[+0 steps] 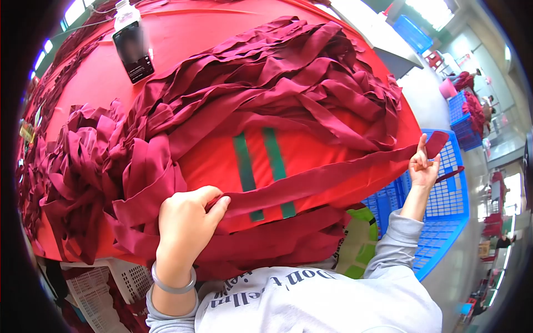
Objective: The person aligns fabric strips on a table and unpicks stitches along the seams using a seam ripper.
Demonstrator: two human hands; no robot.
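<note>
A long maroon fabric strip (pixel 311 180) stretches across the front of the red-covered table between my two hands. My left hand (pixel 190 219), with a bangle on its wrist, pinches the strip near the table's front edge. Out past the right edge, my right hand (pixel 424 166) grips the strip close to its end, which sticks out beyond the fingers. Two green tape lines (pixel 244 166) run under the strip on the red cover. Behind and to the left lies a big tangled heap of maroon strips (pixel 266 72). More maroon fabric (pixel 266 244) hangs at my lap.
A phone (pixel 133 53) leans on a clear bottle (pixel 125 15) at the back left. A blue plastic basket (pixel 444 222) stands below my right hand. White crates (pixel 91 299) sit at lower left. Farther right are more blue crates (pixel 463 119) and people in the background.
</note>
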